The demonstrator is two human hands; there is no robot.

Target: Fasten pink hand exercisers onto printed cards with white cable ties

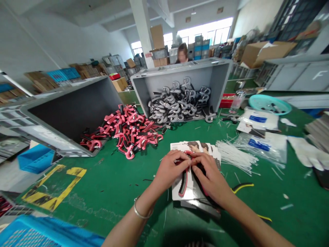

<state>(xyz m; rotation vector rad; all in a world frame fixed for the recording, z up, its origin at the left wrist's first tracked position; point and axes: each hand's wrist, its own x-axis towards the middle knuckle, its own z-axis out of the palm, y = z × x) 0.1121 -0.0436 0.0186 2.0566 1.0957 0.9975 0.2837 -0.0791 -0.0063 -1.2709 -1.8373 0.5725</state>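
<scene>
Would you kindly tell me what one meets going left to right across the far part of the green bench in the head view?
Grey plastic crate on its side → heap of pink-and-black hand exercisers → tipped grey crate of silver-and-black exercisers → clear tumbler → round turquoise dish

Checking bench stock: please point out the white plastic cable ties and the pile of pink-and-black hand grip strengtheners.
White plastic cable ties (238, 157): head view, middle of the bundle.
Pile of pink-and-black hand grip strengtheners (131, 132): head view, middle of the pile.
</scene>
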